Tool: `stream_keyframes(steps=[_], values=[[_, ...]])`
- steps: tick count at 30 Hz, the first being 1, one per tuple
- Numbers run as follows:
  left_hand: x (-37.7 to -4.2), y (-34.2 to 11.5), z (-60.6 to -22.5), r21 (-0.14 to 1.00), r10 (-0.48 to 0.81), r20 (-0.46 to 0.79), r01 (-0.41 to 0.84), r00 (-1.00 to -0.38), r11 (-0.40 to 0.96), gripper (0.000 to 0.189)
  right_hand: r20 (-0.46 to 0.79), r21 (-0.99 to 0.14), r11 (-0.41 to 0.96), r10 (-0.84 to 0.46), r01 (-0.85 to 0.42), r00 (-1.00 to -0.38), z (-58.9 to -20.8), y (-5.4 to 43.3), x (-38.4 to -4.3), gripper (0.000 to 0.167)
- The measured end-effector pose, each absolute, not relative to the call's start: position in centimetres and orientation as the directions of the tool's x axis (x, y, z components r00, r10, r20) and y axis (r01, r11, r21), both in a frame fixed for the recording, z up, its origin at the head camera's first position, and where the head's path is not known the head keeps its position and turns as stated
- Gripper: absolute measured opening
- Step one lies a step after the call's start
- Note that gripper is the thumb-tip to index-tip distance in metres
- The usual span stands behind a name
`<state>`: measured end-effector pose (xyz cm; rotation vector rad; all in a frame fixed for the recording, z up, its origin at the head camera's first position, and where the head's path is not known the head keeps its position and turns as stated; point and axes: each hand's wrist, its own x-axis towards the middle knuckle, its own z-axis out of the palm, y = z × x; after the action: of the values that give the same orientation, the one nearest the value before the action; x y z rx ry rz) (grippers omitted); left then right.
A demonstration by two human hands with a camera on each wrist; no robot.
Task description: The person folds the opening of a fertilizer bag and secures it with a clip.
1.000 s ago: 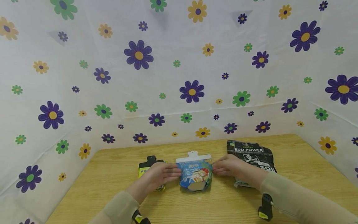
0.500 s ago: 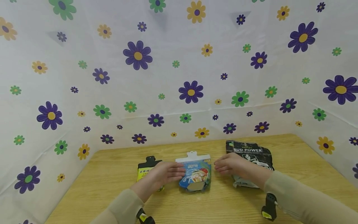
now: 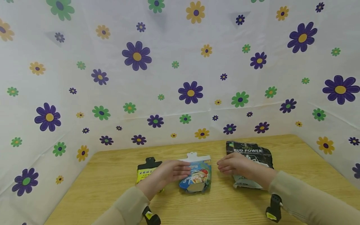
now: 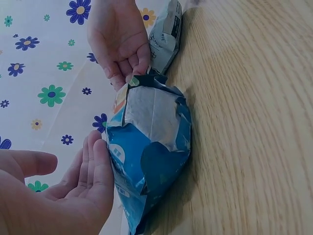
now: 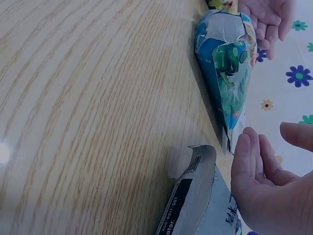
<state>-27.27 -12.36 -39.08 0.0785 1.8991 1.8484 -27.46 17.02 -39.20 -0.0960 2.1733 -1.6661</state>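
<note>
A blue printed bag [image 3: 198, 179] lies in the middle of the wooden table, a white clip [image 3: 201, 158] across its far end. My left hand [image 3: 171, 172] is over the bag's left side with fingers nearly straight; in the left wrist view its fingertips are right at the blue packaging. My right hand [image 3: 236, 164] is apart from the blue bag, in front of a black and grey bag [image 3: 243, 181] marked BUD POWER, and overlaps it in the head view. Its fingers are relaxed and hold nothing. Left of the blue bag, a yellow bag [image 3: 142, 175] with a black clip [image 3: 149, 163] is partly hidden behind my left hand.
The wooden table [image 3: 197, 209] runs back to a white sheet [image 3: 160, 78] printed with flowers, which also closes off both sides. A black wrist camera [image 3: 152, 216] is strapped below the left sleeve, and another camera [image 3: 273, 207] below the right one.
My left hand has moved right, further over the blue bag and its clip. My right hand has drawn back slightly to the right, away from the blue bag. The bags stay in place.
</note>
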Motion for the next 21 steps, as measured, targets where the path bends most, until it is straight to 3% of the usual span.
stream_keyframes(steps=[21], values=[[-27.5,-9.8,-38.4,0.956,0.424,-0.279,-0.29,-0.862,0.038,0.041,-0.26,-0.941,0.29,-0.287,0.175,-0.922,-38.3,19.7,-26.7,0.045]])
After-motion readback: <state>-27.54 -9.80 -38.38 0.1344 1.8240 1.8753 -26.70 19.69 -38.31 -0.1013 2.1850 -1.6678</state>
